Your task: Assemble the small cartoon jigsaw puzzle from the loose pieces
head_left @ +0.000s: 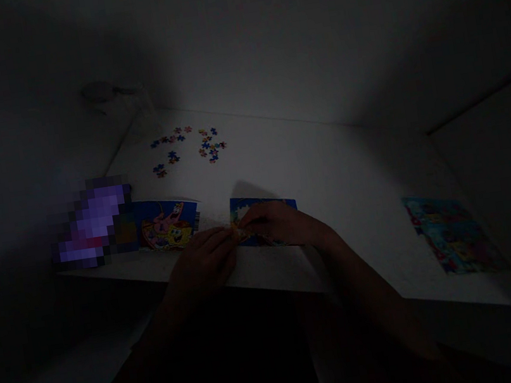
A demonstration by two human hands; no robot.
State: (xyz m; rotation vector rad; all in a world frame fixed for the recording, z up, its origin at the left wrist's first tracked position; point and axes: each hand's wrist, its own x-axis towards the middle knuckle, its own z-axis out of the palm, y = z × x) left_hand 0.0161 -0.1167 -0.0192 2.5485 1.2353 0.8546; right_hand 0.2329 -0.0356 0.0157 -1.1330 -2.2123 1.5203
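Observation:
In the dim head view, a partly assembled jigsaw puzzle (240, 203) with a blue border lies near the table's front edge. My right hand (276, 219) is over it, fingers bent in a pinch on a small yellowish puzzle piece (236, 229). From the other side, my left hand (210, 254) meets the same spot, its fingers pressed together and their tips at the yellowish piece. The exact outline of the piece is hidden by the fingers and the dark. Left of my left hand lies a picture sheet (169, 225) with pink and yellow cartoon figures.
Loose puzzle pieces (206, 146) are scattered in groups at the back left of the white table (309, 164). A blurred-out lit screen (97, 221) stands at the left edge. Behind it is a lamp-like object (99, 92). Another colourful puzzle or picture (457, 235) lies far right.

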